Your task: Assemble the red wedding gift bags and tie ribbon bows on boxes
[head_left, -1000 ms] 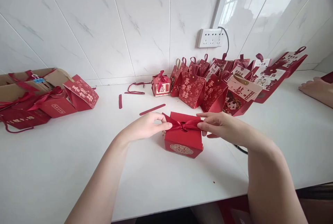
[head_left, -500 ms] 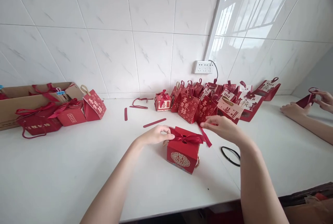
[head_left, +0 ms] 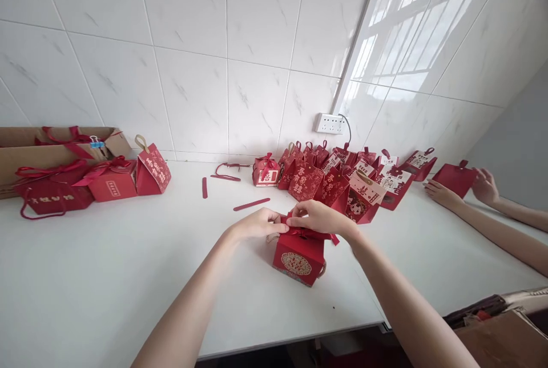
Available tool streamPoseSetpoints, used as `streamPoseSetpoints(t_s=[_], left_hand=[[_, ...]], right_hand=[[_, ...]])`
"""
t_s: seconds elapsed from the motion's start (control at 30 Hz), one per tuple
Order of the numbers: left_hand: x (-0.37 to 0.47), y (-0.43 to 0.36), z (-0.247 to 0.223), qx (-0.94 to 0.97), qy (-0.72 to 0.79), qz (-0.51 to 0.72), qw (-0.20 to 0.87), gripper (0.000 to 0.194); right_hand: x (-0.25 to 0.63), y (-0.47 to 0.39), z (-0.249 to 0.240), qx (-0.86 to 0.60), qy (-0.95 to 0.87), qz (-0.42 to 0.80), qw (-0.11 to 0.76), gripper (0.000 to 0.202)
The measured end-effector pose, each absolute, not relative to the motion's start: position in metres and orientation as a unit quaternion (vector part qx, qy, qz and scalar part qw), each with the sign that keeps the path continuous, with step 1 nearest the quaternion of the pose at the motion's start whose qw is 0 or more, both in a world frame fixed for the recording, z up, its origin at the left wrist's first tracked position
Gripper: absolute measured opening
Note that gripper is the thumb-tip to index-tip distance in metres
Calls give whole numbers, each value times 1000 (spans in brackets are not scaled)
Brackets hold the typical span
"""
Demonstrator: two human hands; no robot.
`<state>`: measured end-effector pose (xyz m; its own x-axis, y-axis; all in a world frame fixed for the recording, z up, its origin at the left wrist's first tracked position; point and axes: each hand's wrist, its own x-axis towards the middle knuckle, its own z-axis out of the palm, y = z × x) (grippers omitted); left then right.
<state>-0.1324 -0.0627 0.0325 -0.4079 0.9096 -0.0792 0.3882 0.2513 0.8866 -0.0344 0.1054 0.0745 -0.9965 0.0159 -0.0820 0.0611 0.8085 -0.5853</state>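
A red gift box (head_left: 297, 262) with a round gold emblem stands on the white table in front of me. A red ribbon (head_left: 309, 233) is tied in a bow across its top, and twisted cord handles show at its sides. At the left end of the bow, my left hand (head_left: 260, 222) is closed in a pinch on the ribbon. Right beside it, my right hand (head_left: 319, 218) pinches over the bow, its fingertips meeting those of the left. My fingers hide part of the ribbon there.
Several red gift boxes (head_left: 308, 180) stand behind, by the wall. More red boxes (head_left: 113, 182) and a cardboard carton (head_left: 17, 157) are at left. Red strips (head_left: 252, 204) lie loose on the table. At right, another person's hands (head_left: 445, 194) touch a red box (head_left: 457, 180).
My right hand has moved left from the ribbon's tail to the bow, beside my left hand. The other person's red box has moved left, near the row of boxes. The view has tilted.
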Motion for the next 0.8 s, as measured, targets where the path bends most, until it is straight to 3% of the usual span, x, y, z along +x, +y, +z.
streamPoseSetpoints(t_s=[0.17,0.37,0.47,0.57,0.8], left_hand=[[-133,-67,36,440,733,413,315,39],[-135,-72,38,439,760,378,295,36],[-134,-72,39,442,757,382,291,35],[-132,-72,41,445,758,381,287,36],[-133,-73,41,425,781,372,267,34]], right_hand=[[-35,106,76,2,931,-352,94,24],[-33,106,73,82,918,-388,19,32],[-30,103,75,67,924,-374,44,39],[-30,100,75,30,930,-360,67,30],[-34,105,57,128,893,-432,21,32]])
